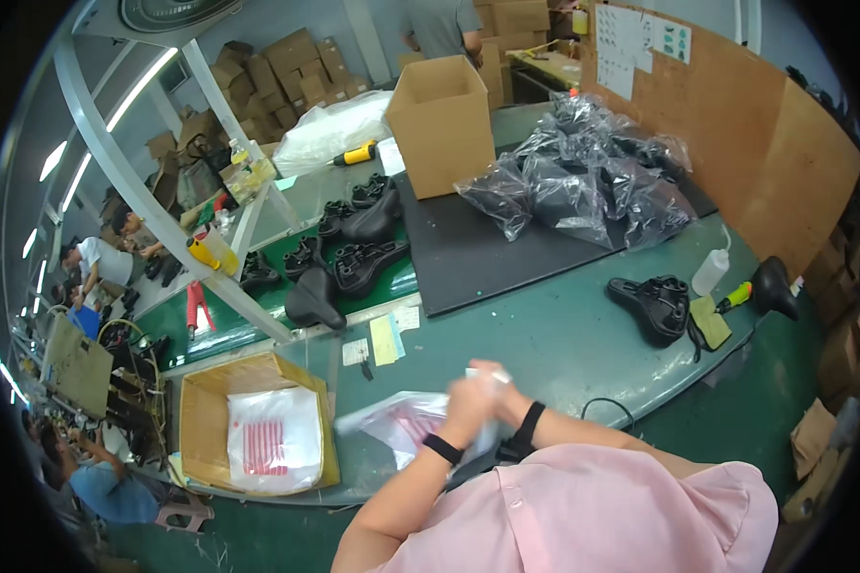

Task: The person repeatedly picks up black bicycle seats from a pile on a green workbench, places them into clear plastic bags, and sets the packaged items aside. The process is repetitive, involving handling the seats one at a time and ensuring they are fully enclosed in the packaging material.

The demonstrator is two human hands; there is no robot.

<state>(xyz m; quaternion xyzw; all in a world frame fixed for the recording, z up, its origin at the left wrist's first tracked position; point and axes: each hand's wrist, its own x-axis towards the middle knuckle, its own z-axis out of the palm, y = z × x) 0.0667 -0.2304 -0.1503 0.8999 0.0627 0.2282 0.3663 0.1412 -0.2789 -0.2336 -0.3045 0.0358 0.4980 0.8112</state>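
Holding clear plastic bag [401, 425], hands [483, 396] together

blur: your left hand [470, 406] and right hand [495, 382] smear at 6 o'clock | plastic bag [401, 420] partly hidden beneath them | your grip unreadable

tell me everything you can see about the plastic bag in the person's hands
The bag is thin clear plastic with red printing on one face, blurred here so the print cannot be made out. It is limp and crumpled, lying partly on the green table at its near edge and stretching left from the hands. The left hand and right hand meet at its right end, gripping it together. More such bags lie in the open cardboard box to its left, not touching it.
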